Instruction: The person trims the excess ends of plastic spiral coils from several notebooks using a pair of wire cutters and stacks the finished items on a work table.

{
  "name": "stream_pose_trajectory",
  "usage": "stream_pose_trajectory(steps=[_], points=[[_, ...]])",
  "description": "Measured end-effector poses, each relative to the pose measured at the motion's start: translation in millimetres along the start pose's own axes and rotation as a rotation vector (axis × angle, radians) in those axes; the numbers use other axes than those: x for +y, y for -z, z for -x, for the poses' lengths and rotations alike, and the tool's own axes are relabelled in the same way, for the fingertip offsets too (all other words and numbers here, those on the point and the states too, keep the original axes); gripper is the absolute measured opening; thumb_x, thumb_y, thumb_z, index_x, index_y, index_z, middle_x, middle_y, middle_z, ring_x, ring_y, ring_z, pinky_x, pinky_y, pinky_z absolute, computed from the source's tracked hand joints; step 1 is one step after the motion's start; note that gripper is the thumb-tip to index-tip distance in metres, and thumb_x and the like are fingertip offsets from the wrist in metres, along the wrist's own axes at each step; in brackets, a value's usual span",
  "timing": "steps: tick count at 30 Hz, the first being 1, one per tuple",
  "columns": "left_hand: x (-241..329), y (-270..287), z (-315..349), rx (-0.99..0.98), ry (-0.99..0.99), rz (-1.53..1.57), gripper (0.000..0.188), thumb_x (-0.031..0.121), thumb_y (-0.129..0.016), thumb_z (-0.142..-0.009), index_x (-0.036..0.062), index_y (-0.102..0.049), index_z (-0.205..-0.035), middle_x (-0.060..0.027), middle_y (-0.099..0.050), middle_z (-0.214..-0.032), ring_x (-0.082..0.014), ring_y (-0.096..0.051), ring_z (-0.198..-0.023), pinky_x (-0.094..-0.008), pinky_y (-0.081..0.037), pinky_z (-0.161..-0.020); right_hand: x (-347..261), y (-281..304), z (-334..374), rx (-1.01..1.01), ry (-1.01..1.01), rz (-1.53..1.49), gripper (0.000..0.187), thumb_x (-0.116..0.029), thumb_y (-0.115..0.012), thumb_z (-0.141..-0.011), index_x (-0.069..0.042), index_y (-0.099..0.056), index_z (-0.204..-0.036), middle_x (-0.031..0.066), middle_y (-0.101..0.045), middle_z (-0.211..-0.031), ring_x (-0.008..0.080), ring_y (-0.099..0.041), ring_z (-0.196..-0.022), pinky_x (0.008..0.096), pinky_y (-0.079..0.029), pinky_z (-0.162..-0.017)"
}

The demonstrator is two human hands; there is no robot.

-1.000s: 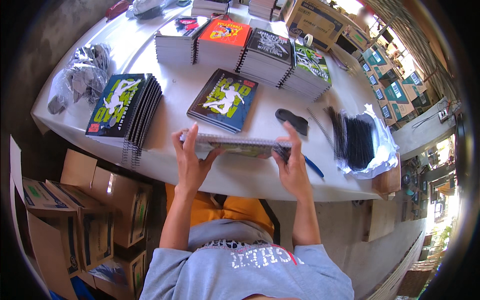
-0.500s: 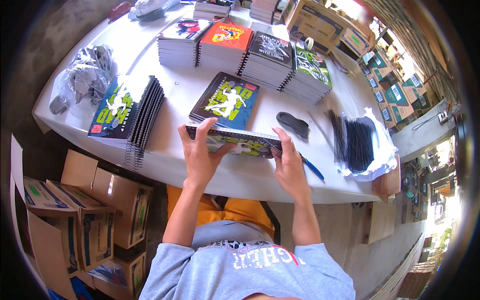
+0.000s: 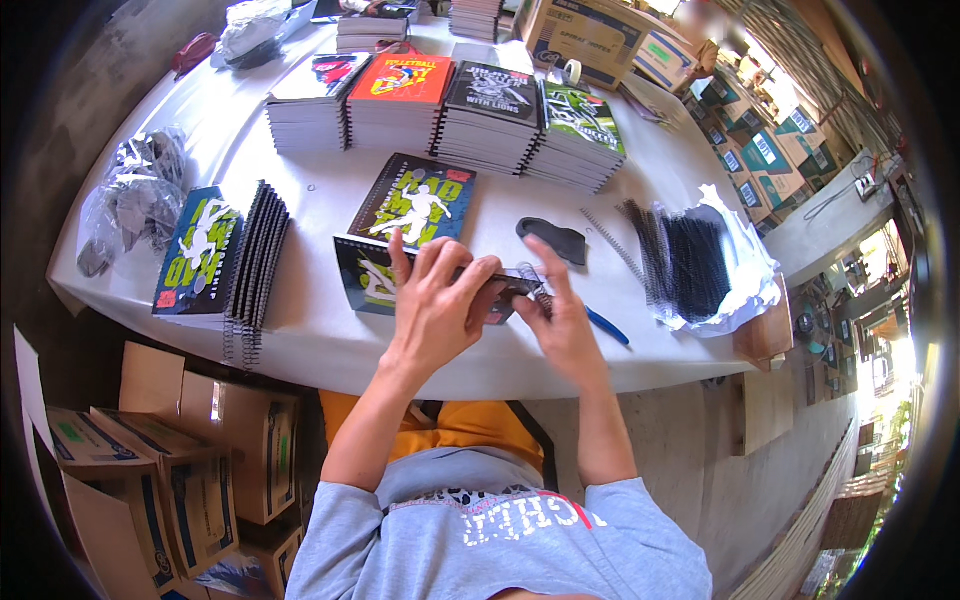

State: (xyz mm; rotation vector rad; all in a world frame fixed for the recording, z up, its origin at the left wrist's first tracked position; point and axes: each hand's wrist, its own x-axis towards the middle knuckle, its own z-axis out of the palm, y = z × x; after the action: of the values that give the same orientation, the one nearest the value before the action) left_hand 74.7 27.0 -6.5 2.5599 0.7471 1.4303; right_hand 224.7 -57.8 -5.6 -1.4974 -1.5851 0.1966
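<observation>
My left hand (image 3: pixel 440 305) is closed around a dark notebook (image 3: pixel 368 278) with green lettering, its punched edge turned upward. At the notebook's right end, my right hand (image 3: pixel 565 335) has its thumb and forefinger about a black spiral coil (image 3: pixel 538 284). My fingers hide much of the notebook's middle. Just beyond it lies another notebook (image 3: pixel 425 205) with a white figure on its cover. A dark flat curved piece (image 3: pixel 552 241) rests on the table past my right hand. Beside that hand lies a blue-handled tool (image 3: pixel 606 326), partly hidden.
On the left stands a stack of coil-bound notebooks (image 3: pixel 205 255), near a clear plastic bag (image 3: pixel 140 195). Notebook piles (image 3: pixel 490 115) line the far side. Loose black coils (image 3: pixel 690 265) lie on white plastic at right. Cardboard boxes (image 3: pixel 190 470) sit below the table's left edge.
My left hand has slid right from the notebook's left end toward its middle. My right hand has shifted from gripping the notebook's end to the coil there. The view has turned slightly.
</observation>
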Motion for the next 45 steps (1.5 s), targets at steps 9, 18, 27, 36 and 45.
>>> stream_pose_trajectory(steps=[9,18,27,36,45], points=[[-4.4,1.7,20.1,-0.008,-0.064,-0.097,0.039,0.018,-0.072,-0.071,0.0209,-0.063,-0.110,-0.0008,-0.049,-0.089,-0.0192,-0.049,-0.102,-0.0483,-0.007,-0.108,5.3,58.3,-4.1,0.065,-0.139,-0.096,0.031,-0.001,-0.057,-0.086,-0.011,-0.063,-0.115,0.0005,-0.048,-0.073,0.0095,-0.044,-0.065,0.0217,-0.038,-0.059],[-0.9,-8.5,25.3,0.083,-0.054,-0.196,0.036,0.028,-0.071,-0.067,0.0192,-0.061,-0.100,-0.0015,-0.053,-0.090,-0.0220,-0.048,-0.115,-0.0543,0.006,-0.109,-1.0,46.1,-14.4,-0.075,-0.023,-0.047,0.032,0.004,-0.065,-0.075,-0.013,-0.070,-0.102,0.0041,-0.057,-0.087,0.0184,-0.054,-0.075,0.0306,-0.046,-0.066],[6.7,-9.3,17.9,0.132,0.042,-0.091,0.032,0.033,-0.076,-0.063,0.0188,-0.063,-0.089,0.0006,-0.050,-0.081,-0.0201,-0.052,-0.103,-0.0517,0.004,-0.110,-0.6,50.5,-21.4,-0.344,-0.076,-0.229,0.020,-0.003,-0.056,-0.086,-0.008,-0.067,-0.102,0.0053,-0.058,-0.087,0.0162,-0.054,-0.079,0.0254,-0.041,-0.070],[4.0,-13.3,15.6,0.155,0.072,-0.021,0.025,0.034,-0.077,-0.062,0.0208,-0.064,-0.080,0.0017,-0.050,-0.077,-0.0198,-0.052,-0.101,-0.0490,0.000,-0.110,-16.0,58.0,-23.6,-0.101,-0.051,-0.251,0.019,-0.001,-0.058,-0.085,-0.005,-0.066,-0.101,0.0050,-0.061,-0.084,0.0121,-0.054,-0.078,0.0259,-0.043,-0.071],[5.3,-11.0,15.1,0.151,0.072,-0.034,0.028,0.036,-0.078,-0.061,0.0198,-0.064,-0.078,0.0015,-0.050,-0.076,-0.0202,-0.052,-0.103,-0.0484,-0.002,-0.110,1.8,48.1,-24.6,-0.283,-0.076,-0.228,0.013,-0.006,-0.060,-0.086,-0.003,-0.065,-0.098,0.0058,-0.063,-0.088,0.0137,-0.056,-0.085,0.0269,-0.044,-0.077]])
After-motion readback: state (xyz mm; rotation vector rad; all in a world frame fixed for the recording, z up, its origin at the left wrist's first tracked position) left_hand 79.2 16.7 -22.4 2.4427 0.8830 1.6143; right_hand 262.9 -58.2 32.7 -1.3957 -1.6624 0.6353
